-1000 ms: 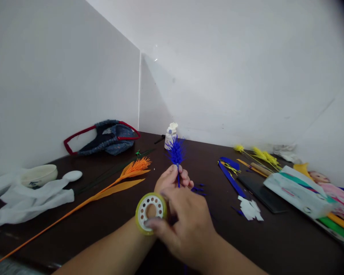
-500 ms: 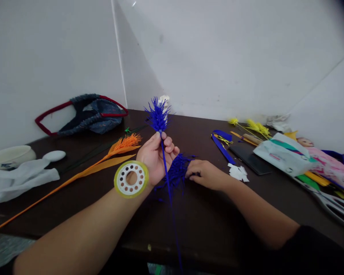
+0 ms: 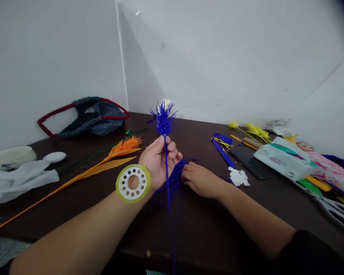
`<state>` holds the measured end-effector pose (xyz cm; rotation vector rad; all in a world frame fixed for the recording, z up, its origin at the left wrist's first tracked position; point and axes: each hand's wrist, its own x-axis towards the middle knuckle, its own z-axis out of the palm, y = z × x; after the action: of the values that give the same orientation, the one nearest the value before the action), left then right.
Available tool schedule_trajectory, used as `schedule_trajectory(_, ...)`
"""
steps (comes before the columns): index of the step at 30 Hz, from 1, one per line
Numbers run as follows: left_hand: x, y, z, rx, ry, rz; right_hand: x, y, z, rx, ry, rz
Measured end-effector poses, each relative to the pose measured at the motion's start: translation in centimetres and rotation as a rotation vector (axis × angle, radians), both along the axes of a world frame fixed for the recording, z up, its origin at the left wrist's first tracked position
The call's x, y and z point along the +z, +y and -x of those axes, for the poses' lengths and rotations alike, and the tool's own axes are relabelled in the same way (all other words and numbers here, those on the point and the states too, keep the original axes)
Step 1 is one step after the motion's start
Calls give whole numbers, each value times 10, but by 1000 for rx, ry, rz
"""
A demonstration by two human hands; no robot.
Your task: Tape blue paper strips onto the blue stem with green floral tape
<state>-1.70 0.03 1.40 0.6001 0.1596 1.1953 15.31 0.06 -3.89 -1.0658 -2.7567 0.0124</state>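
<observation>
Pinching one blue spike point(image 3: 164, 124) with left hand point(image 3: 160, 158) — touching one blue heap point(image 3: 175, 177) with right hand point(image 3: 199, 179), can't tell if clamped — earlier at one tape roll point(image 3: 133, 191).

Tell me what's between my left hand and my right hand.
The head view shows a heap of blue fringed pieces between your left hand and right hand, with the held blue stem crossing in front.

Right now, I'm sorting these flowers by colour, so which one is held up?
The blue flower, held upright by its stem in the left hand; the orange flower and yellow flowers lie on the table.
</observation>
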Motion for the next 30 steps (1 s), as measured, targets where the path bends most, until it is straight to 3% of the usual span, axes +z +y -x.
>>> schedule_trajectory(11,2,0,-1,14,26,7,7,0,-9,33,214,203)
schedule_trajectory(13,2,0,-1,25,33,10,12,0,-10,-15,440,284)
schedule_trajectory(16,2,-1,-1,46,36,7,23,-3,-10,-71,1082,517)
schedule_trajectory(18,2,-1,-1,61,52,16,30,-7,-5,-19,1472,707)
schedule_trajectory(20,2,-1,-1,77,82,28,36,-10,3,59,1662,871)
schedule_trajectory(23,2,-2,-1,97,116,38,43,-12,15,125,1735,957)
schedule_trajectory(30,-2,-1,-2,107,141,49,58,0,21,134,1645,807)
